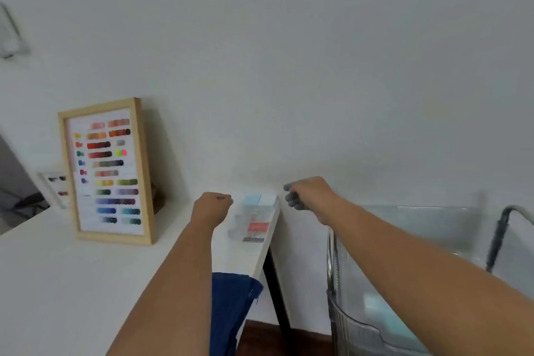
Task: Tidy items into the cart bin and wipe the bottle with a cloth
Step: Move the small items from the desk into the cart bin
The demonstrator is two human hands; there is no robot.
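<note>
The view is blurred by motion. A clear container [254,221] with a pale blue top and a red label stands at the far right corner of the white table [72,283]. My left hand [212,205] hovers just left of it, closed in a fist with nothing visible inside. My right hand [307,194] hangs just right of the container, past the table edge, with its fingers curled. The blur hides whether it holds anything. A dark blue cloth [231,306] hangs over the table's right edge below my left forearm. The translucent cart bin [346,324] stands to the right, under my right forearm.
A wooden-framed colour chart [109,171] leans against the wall at the table's back, with a small white frame [55,185] behind it. A pale blue item [375,305] lies in the bin. A grey cart handle [497,240] rises at far right. A black table leg [277,298] separates table and cart.
</note>
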